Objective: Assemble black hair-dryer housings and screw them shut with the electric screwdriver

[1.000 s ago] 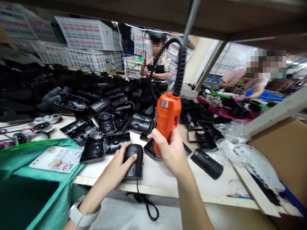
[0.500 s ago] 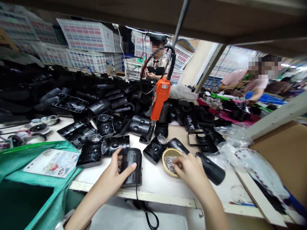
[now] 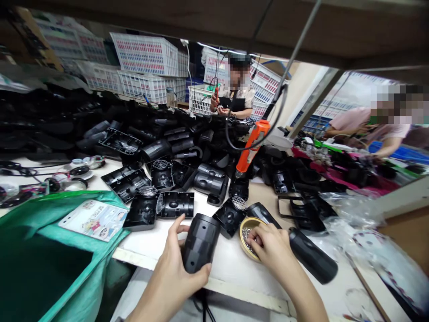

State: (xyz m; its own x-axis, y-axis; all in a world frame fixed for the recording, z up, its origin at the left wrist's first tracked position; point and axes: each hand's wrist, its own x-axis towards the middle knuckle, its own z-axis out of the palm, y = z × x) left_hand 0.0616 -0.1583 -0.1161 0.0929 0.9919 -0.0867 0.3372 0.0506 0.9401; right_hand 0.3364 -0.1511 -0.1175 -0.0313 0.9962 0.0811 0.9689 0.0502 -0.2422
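Note:
My left hand (image 3: 177, 264) is wrapped round a black plastic housing (image 3: 201, 243), fingers behind it and thumb at its lower right. The housing is tilted at the table's front edge, showing a face with two small holes; a black cord (image 3: 207, 308) hangs below. My right hand (image 3: 268, 243) reaches into a yellow bowl (image 3: 244, 250) of small metal screws (image 3: 247, 235), fingertips pinched together. Whether a screw is between them is hidden. Beyond both hands an orange electric screwdriver (image 3: 253, 145) hangs at a slant.
Open black shells (image 3: 176, 205) lie behind my left hand, and a large heap of black parts (image 3: 134, 120) spreads behind them. A black cylindrical housing (image 3: 313, 255) lies right of the bowl. A green bag (image 3: 110, 250) stands at left, plastic wrap (image 3: 355, 219) at right. Two people work beyond.
My left hand has turned the housing from its slotted face to the face with two holes and tilted it. My right hand stays in the bowl. The screwdriver hangs more slanted; the view has shifted left.

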